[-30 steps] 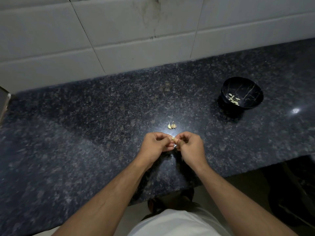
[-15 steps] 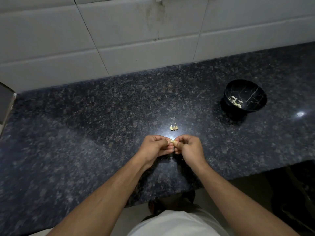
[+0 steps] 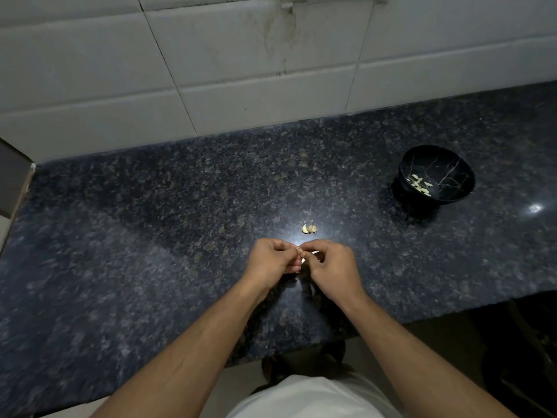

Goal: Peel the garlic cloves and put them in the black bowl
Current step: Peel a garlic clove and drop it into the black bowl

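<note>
Pinching one garlic clove [image 3: 300, 251] between them, left hand [image 3: 272, 260] and right hand [image 3: 330, 265] with fingers curled; loose cloves [image 3: 309, 228] at twelve o'clock, black bowl [image 3: 436, 176] at two o'clock on granite counter [image 3: 150, 236]

Dim, grainy frame: overhead light glares on the granite counter [image 3: 150, 236] just beyond the hands and right of the black bowl [image 3: 436, 176], forearm shadows toward its near edge, edges barrel-distorted.
</note>
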